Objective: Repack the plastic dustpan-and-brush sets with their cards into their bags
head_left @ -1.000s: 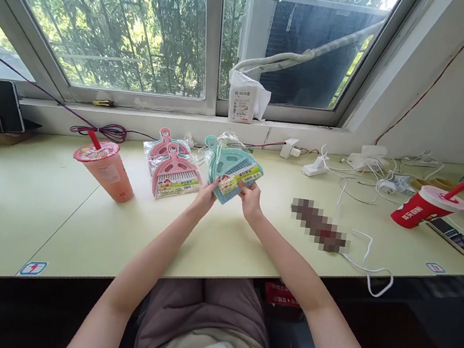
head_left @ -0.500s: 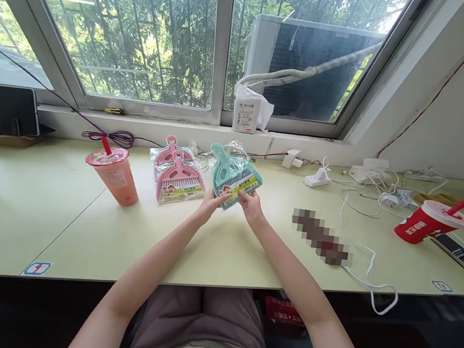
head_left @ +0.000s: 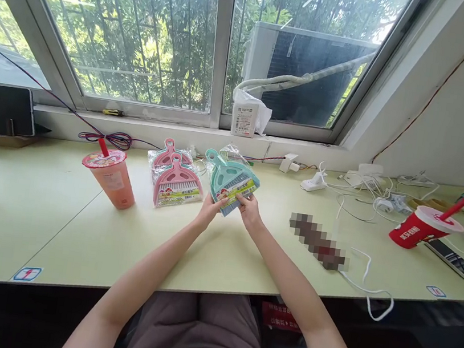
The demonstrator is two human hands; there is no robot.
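Note:
Both my hands hold a green mini dustpan and brush set (head_left: 232, 175) in clear plastic wrap, tilted, over the middle of the table. My left hand (head_left: 211, 210) is closed on its lower left edge, thumb on the yellow label. On the lower right edge, my right hand (head_left: 250, 210) grips with its thumb on the front. Just left of it lie two pink dustpan and brush sets, also wrapped: the front one (head_left: 178, 181) overlaps the rear one (head_left: 168, 153).
An orange drink cup (head_left: 115, 180) with a red straw stands on the left. At the right are a red cup (head_left: 423, 228), a phone (head_left: 457, 260), tangled white cables (head_left: 383, 201) and a blurred-out object (head_left: 317, 242). A tissue pack (head_left: 245, 118) sits on the windowsill.
The view has shifted slightly. The green set has turned a little in my hands, its handle leaning further left; both hands keep their hold. The pink sets stay put.

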